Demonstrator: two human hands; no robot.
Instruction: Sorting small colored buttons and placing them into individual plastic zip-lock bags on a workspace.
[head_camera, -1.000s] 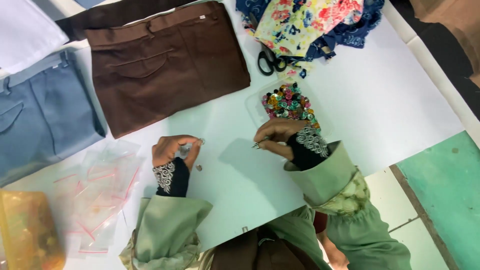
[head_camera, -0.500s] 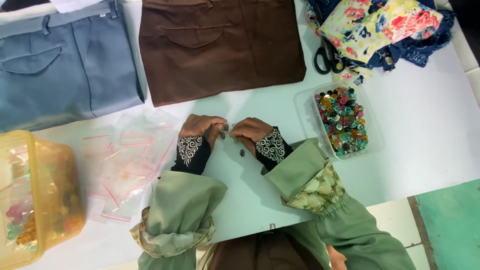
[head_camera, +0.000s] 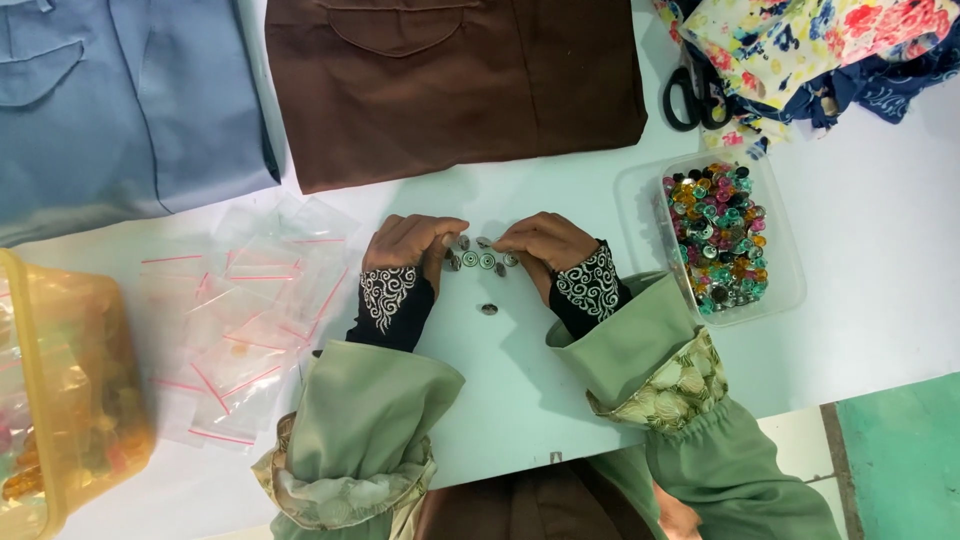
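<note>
Landmark: clear tub of mixed buttons (head_camera: 722, 238), right of centre on white table (head_camera: 880, 270).

Far left of tub: yellow plastic box (head_camera: 60, 400), then heap of small zip bags (head_camera: 250, 320).

Left hand (head_camera: 405, 245), well left of tub: fingers curled down, tips touching small round silver buttons (head_camera: 478, 258); pinching one or only steadying, cannot tell.

Buttons flat on table between both hands; one stray (head_camera: 489, 309) just below.

Right hand (head_camera: 545, 245), near tub's left wall: fingertips pressed on same cluster, no clear grasp.

Judged light, hard, smooth, prone to skid or roll; best pinched at rim, edge-on.
</note>
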